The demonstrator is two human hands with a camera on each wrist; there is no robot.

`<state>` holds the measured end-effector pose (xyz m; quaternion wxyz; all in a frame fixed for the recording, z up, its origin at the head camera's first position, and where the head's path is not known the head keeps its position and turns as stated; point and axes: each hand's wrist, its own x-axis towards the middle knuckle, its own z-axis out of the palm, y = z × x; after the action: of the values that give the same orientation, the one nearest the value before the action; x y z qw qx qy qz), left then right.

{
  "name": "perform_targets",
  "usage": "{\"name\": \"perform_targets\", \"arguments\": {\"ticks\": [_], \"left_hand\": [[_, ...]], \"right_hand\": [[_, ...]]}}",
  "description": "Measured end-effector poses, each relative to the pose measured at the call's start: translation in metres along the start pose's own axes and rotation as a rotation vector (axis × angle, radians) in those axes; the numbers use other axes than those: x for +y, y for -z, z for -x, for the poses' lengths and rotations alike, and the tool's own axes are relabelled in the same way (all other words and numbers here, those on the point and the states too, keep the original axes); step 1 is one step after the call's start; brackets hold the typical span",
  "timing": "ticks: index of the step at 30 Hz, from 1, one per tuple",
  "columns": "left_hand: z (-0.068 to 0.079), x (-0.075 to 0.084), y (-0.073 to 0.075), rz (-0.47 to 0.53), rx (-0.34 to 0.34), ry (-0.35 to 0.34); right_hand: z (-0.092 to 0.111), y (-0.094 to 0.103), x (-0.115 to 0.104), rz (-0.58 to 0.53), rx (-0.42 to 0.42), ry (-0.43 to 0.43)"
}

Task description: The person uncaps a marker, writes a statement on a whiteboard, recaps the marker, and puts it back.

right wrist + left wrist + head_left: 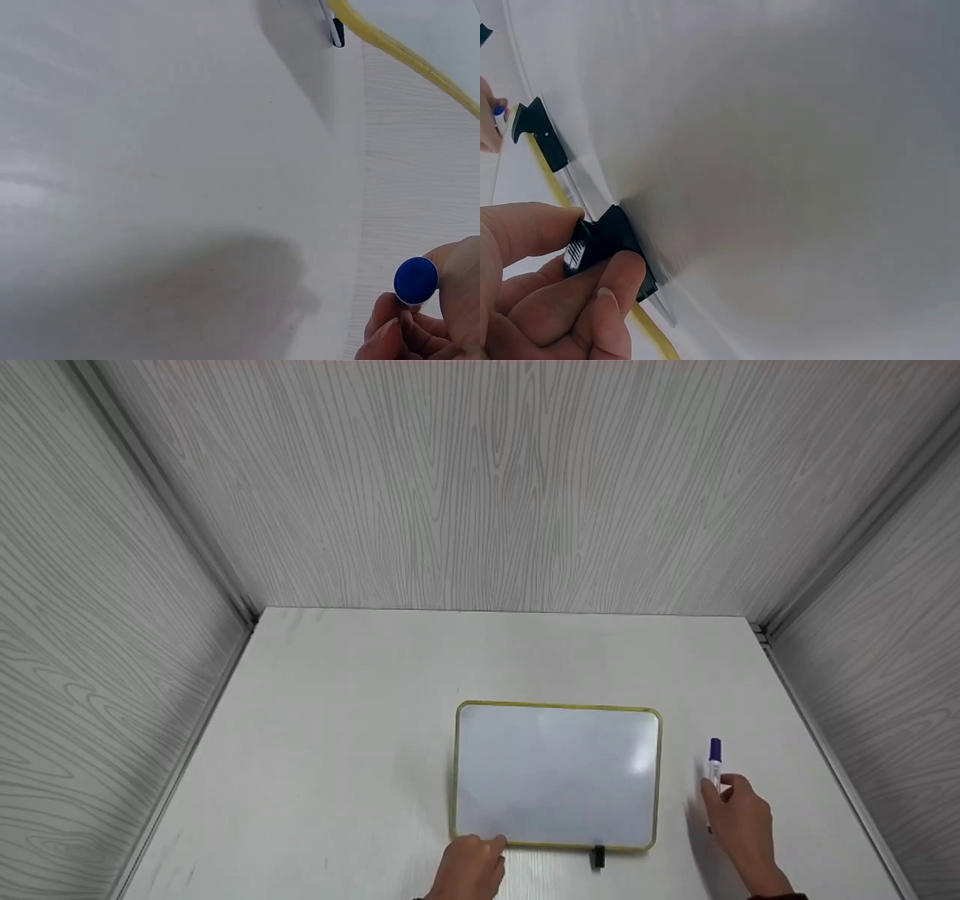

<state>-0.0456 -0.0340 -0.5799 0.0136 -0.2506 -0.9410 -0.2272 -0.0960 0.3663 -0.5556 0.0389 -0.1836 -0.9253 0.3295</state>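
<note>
A small whiteboard [556,776] with a yellow frame is on the white table. At its lower left edge is my left hand [469,866], thumb and fingers pinching a black plastic clip [619,244] on the frame. A second black clip [598,856] sits on the same edge farther right, and shows in the left wrist view too. To the right of the board, my right hand [742,817] holds a white marker [715,769] with a blue-purple cap pointing away from me. Its blue end [416,280] faces the camera in the right wrist view.
The table [337,720] is bounded by a wood-grain back panel [510,487] and side panels on the left [97,660] and right [877,675]. Thin metal rods [577,191] run along the board's clips.
</note>
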Motion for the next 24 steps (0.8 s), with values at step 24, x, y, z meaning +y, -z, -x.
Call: {"name": "perform_targets", "arguments": {"ticks": [24], "left_hand": [[0.001,0.002,-0.001,-0.007,0.026,-0.029]], "right_hand": [[0.039,0.005,-0.032,-0.051,0.174,0.018]]}}
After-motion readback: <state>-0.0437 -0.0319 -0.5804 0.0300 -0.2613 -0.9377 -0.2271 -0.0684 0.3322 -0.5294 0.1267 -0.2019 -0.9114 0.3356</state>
